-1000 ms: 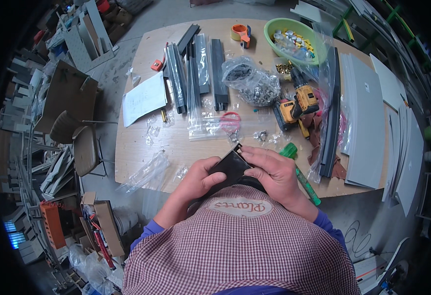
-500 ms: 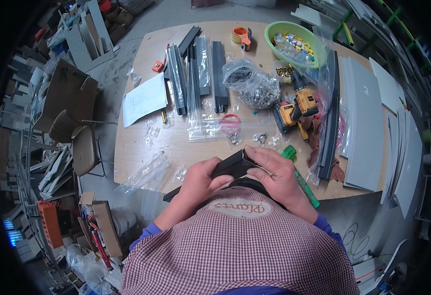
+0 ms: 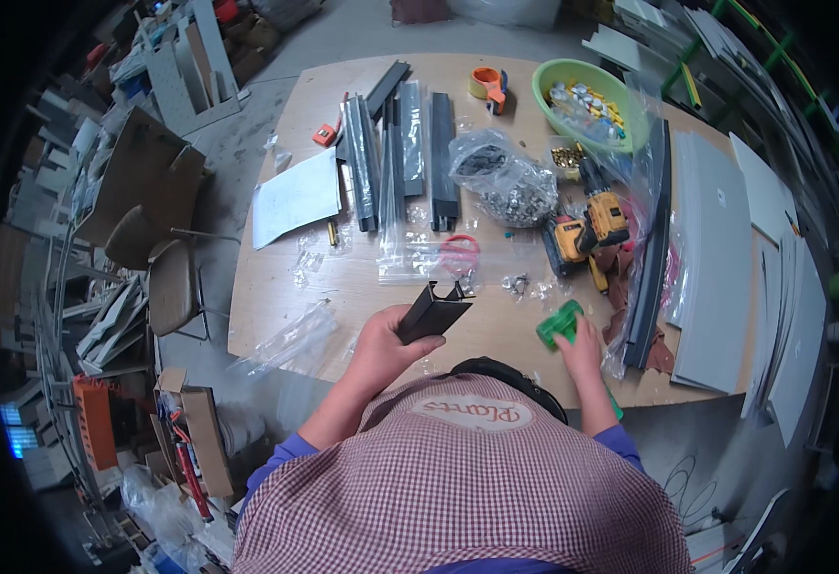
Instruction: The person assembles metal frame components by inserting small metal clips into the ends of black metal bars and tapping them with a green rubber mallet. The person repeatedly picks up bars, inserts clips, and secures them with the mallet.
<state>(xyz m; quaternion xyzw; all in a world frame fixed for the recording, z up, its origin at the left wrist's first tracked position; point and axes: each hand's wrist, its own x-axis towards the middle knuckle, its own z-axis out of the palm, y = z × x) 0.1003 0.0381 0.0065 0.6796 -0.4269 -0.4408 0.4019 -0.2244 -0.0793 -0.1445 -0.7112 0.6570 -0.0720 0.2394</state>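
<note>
My left hand [image 3: 389, 344] is closed around a dark grey channel profile [image 3: 429, 318], whose hollow, notched end points up and away from me. It is held above the table's near edge. To the right, my right hand [image 3: 582, 352] is on a green hammer [image 3: 559, 323], gripping it just below the head. The hand hides most of the handle, and only its green end shows past my wrist. Beyond my hands lie pink-handled scissors [image 3: 459, 254] and small metal parts [image 3: 514, 283] in clear plastic.
Wrapped dark profiles [image 3: 443, 163], a paper sheet [image 3: 297, 199] and a tape dispenser [image 3: 488, 86] lie across the table [image 3: 276, 297]. Bags of hardware [image 3: 515, 191], yellow power drills [image 3: 603, 220] and a green basin [image 3: 592, 81] stand right of centre. White panels [image 3: 711, 268] line the right edge.
My right hand has left the profile and moved right onto the green hammer, which has shifted slightly. My left hand has tilted the profile's end upward.
</note>
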